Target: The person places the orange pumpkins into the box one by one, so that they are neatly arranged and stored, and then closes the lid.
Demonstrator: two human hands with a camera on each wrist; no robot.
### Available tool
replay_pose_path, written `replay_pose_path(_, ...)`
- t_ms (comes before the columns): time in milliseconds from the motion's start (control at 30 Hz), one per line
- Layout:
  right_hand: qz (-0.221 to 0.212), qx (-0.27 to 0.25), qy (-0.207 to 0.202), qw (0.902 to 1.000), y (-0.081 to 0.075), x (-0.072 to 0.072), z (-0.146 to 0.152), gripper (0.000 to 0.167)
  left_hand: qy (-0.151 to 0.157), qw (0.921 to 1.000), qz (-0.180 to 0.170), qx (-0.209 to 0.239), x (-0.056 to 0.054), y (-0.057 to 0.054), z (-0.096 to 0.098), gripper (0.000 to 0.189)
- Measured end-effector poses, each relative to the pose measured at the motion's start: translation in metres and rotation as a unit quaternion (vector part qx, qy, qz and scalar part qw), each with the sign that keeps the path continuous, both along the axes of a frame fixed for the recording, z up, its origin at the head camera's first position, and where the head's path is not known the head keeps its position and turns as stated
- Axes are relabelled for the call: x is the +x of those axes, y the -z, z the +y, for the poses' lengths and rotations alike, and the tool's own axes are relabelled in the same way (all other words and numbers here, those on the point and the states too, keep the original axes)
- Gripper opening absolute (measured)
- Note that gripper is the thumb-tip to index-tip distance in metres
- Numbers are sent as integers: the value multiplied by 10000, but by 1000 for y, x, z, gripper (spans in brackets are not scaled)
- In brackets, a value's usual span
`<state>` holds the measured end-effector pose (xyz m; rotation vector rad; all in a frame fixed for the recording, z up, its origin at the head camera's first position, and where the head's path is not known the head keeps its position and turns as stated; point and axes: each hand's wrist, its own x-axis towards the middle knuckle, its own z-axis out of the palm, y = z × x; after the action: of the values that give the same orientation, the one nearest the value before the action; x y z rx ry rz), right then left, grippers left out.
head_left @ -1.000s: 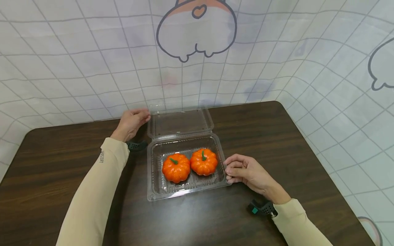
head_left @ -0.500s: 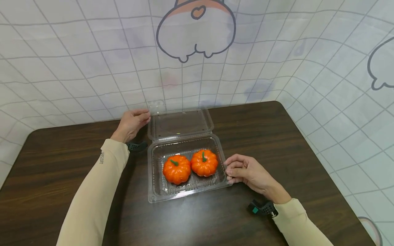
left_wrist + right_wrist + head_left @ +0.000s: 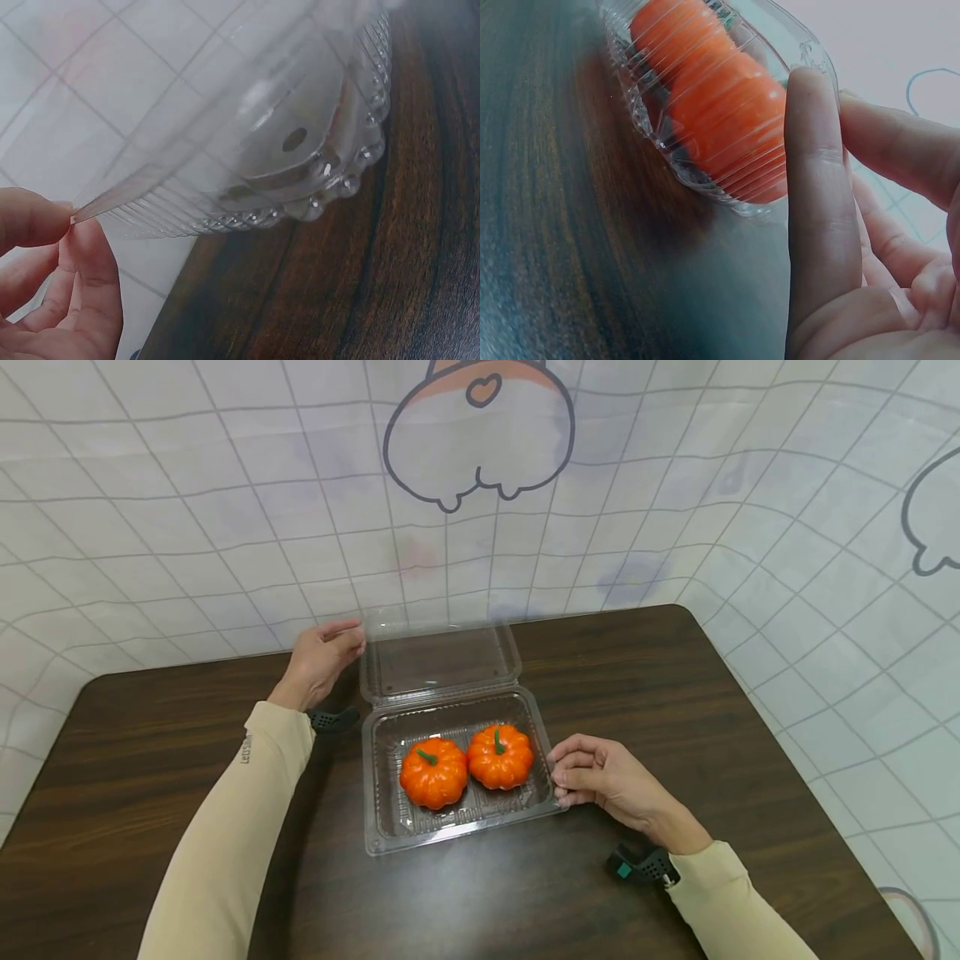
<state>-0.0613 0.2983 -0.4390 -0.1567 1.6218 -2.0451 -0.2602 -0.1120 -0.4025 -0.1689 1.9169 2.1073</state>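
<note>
In the head view a clear plastic clamshell box lies on the table with its lid folded back toward the wall. Inside the base sit two orange pumpkins with green stems, the left pumpkin touching the right pumpkin. My left hand pinches the lid's left edge between thumb and finger; the left wrist view shows the clear lid wall up close. At the base's right side, my right hand pinches the rim, thumb and index finger around it. Through the base wall, a pumpkin shows in the right wrist view.
The box stands on a dark wood-grain table. Directly behind the table hangs a white grid-patterned curtain with cartoon outlines, and it continues along the right side. Each wrist wears a black strap, such as the right strap.
</note>
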Motion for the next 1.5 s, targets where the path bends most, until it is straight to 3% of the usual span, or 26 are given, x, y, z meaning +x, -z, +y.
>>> replay_pose_path(600, -66, 93, 58, 9999, -3, -2, -4, 20, 31, 9991, 261, 337, 3, -24, -9, 60)
replay_pose_path(1000, 48, 200, 195, 9996, -1, -5, -11, 20, 184, 9977, 655, 9, 1, -45, -12, 58)
replay_pose_path(1500, 93, 160, 263, 9995, -1, -5, -11, 21, 201, 9929, 1085, 438, 20, -62, -9, 41)
